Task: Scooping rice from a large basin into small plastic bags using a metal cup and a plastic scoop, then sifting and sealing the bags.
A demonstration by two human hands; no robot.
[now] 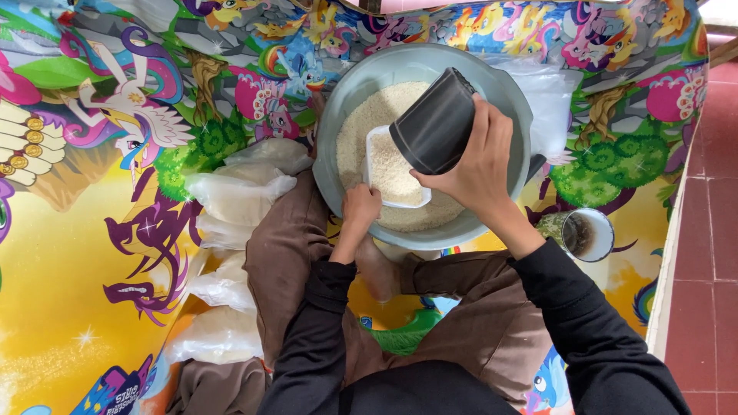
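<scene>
Left of the hands lie filled clear plastic bags (234, 196) on a bright cartoon-printed mat (69, 253); right, a metal-rimmed glass cup (588, 234) and red tiled floor (711, 253).

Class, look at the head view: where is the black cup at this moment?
The black cup is in the right hand, tilted over a clear bag that the left hand holds inside the grey basin of rice.

Black cup tipped over open bag

Black round plastic cup (436, 123) tilted mouth-down above clear plastic bag (393, 170), part-filled with white rice, inside grey basin (503, 88).
</scene>
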